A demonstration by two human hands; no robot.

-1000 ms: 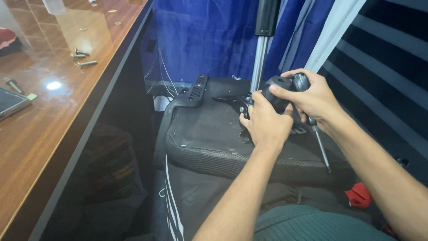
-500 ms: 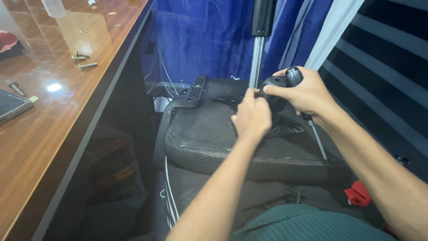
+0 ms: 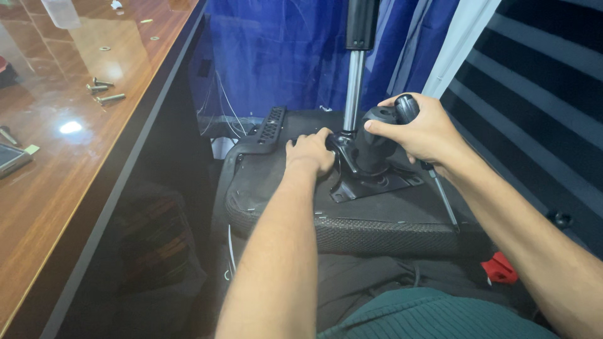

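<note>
An upturned black chair seat [image 3: 276,182] lies in front of me with a black metal mechanism plate [image 3: 370,183] on its underside. A chrome gas-lift rod [image 3: 353,88] rises from the plate beside a black round hub [image 3: 375,147]. My right hand [image 3: 422,133] holds a screwdriver [image 3: 443,199] by its dark handle, shaft pointing down, while its fingertips press on the hub's top. My left hand [image 3: 309,152] rests on the seat just left of the plate. Its fingers are bent and touch the plate's edge; it holds nothing.
A glossy wooden table [image 3: 56,163] runs along the left, with loose bolts [image 3: 103,91], washers and a flat dark device [image 3: 9,157] on it. A perforated black armrest piece [image 3: 270,125] lies at the seat's far edge. Blue cloth [image 3: 276,56] hangs behind. A red object [image 3: 499,269] sits low right.
My left hand has let go of the hub area and moved left and down onto the seat, uncovering the mechanism plate. My right hand stays on the hub with the screwdriver.
</note>
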